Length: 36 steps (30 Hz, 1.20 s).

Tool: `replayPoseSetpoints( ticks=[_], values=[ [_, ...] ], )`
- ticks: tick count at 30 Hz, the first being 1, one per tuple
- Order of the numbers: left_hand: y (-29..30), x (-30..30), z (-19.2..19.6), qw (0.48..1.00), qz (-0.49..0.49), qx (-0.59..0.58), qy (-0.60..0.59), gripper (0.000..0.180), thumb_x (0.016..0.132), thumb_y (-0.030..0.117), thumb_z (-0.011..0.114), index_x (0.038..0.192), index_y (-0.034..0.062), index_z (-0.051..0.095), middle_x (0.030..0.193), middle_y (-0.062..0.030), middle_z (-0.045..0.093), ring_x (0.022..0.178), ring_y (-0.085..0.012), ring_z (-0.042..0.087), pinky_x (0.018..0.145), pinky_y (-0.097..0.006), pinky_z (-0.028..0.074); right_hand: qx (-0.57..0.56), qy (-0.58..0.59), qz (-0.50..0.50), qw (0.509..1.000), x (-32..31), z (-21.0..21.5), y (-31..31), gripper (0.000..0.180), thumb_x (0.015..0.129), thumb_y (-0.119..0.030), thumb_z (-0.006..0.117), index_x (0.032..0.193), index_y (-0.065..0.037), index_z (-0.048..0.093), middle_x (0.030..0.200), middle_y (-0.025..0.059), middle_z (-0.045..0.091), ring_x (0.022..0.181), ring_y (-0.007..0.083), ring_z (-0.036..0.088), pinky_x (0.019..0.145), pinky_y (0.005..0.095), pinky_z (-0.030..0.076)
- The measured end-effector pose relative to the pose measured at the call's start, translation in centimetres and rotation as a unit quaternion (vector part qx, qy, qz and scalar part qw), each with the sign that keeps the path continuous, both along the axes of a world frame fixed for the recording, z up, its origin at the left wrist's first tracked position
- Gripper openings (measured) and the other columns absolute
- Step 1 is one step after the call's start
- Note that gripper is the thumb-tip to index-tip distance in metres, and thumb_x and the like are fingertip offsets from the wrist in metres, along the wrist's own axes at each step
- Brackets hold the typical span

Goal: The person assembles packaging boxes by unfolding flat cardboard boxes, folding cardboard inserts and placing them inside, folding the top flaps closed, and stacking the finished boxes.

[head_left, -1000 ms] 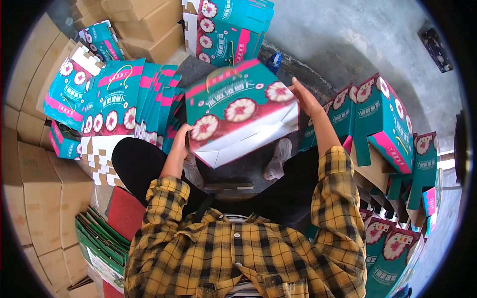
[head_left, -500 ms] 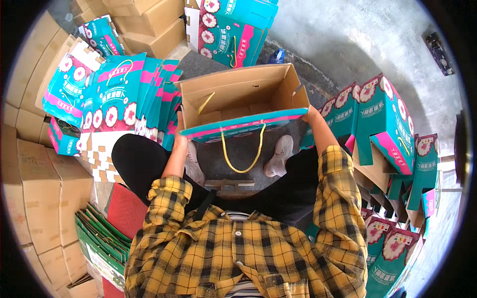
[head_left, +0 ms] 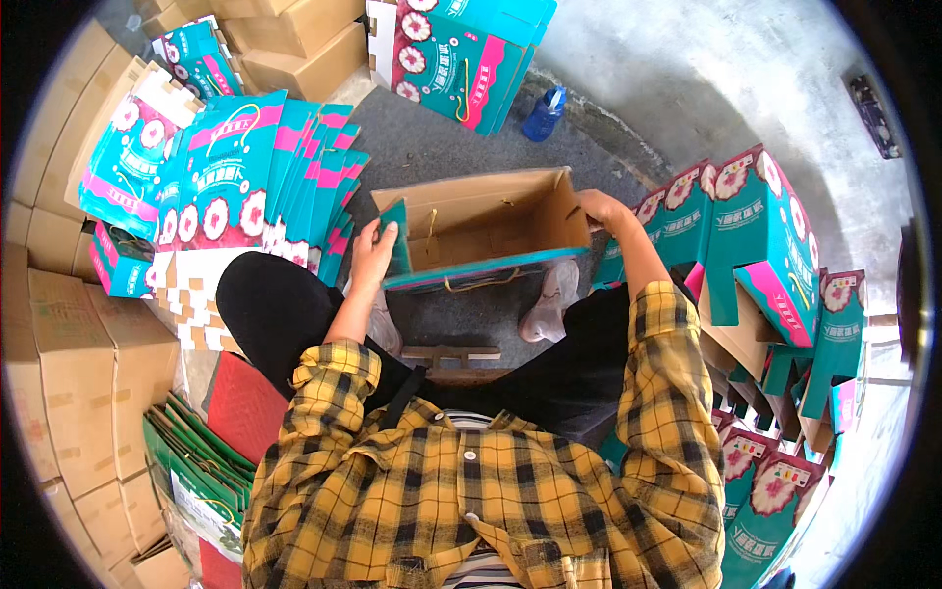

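Observation:
An open-topped cardboard gift box (head_left: 491,218), bare brown inside and teal outside, is in front of me between my knees. Its yellow cord handle (head_left: 486,283) hangs at the near side, and another cord shows inside. My left hand (head_left: 369,257) rests with fingers apart against the teal flap (head_left: 396,234) at the box's left end. At the far right corner my right hand (head_left: 606,210) grips the box's edge, its fingertips partly hidden by the wall.
Flat teal-and-pink cartons (head_left: 226,177) stand stacked at left, beside brown boxes (head_left: 74,373). Made-up teal boxes (head_left: 760,245) line the right. A blue bottle (head_left: 544,116) is on the floor ahead; green folded cartons (head_left: 201,461) lie at lower left.
The box has gone lower and its near side has tilted out of sight. My left hand has moved from the near left corner to the left end flap; my right hand has shifted farther away.

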<state>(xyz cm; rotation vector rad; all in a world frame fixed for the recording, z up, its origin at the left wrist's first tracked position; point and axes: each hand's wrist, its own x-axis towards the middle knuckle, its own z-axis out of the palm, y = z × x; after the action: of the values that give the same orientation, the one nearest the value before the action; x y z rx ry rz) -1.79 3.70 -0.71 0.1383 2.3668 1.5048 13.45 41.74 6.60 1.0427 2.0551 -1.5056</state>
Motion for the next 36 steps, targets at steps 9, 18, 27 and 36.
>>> replayPoseSetpoints(
  ticks=[9,18,27,36],
  values=[
    [0.0,2.1,3.0,0.958,-0.173,-0.112,0.199,0.057,0.078,0.052,0.065,0.102,0.0002,0.063,0.126,-0.0272,0.045,0.118,-0.0386,0.046,0.097,-0.042,0.038,0.438,0.078,0.372,0.815,-2.4,0.9,-5.5,0.034,0.088,-0.032,0.05,0.088,-0.002,0.064,0.095,0.0194,0.064,0.091,0.0388,0.059,0.081,0.0459,0.046],
    [-0.4,2.4,4.4,0.922,-0.288,-0.186,0.181,0.063,0.08,0.056,0.057,0.106,-0.0012,0.061,0.138,-0.0261,0.038,0.124,-0.0388,0.041,0.101,-0.043,0.035,0.06,-0.03,0.118,0.991,-2.9,0.9,-4.5,0.111,0.069,-0.088,0.026,0.137,-0.002,0.037,0.138,0.0239,0.037,0.122,0.0392,0.043,0.096,0.0522,0.038],
    [-0.5,1.8,3.0,0.929,-0.28,-0.117,0.213,0.051,0.083,0.044,0.058,0.104,-0.0022,0.06,0.112,-0.0208,0.058,0.111,-0.0358,0.05,0.093,-0.041,0.04,-0.065,-0.029,-0.013,0.997,-2.0,1.7,-3.6,0.099,0.07,-0.076,0.054,0.135,-0.003,0.04,0.139,0.0321,0.03,0.127,0.0442,0.035,0.102,0.0526,0.033],
    [-1.8,2.5,5.3,0.956,-0.229,-0.095,0.158,0.045,0.087,0.039,0.052,0.107,-0.0014,0.057,0.109,-0.0214,0.057,0.104,-0.037,0.054,0.088,-0.042,0.042,0.054,-0.123,0.034,0.99,-1.5,2.0,-3.1,0.115,0.057,-0.081,0.062,0.133,0.003,0.04,0.132,0.0328,0.039,0.11,0.0368,0.055,0.088,0.0444,0.048]
  ],
)
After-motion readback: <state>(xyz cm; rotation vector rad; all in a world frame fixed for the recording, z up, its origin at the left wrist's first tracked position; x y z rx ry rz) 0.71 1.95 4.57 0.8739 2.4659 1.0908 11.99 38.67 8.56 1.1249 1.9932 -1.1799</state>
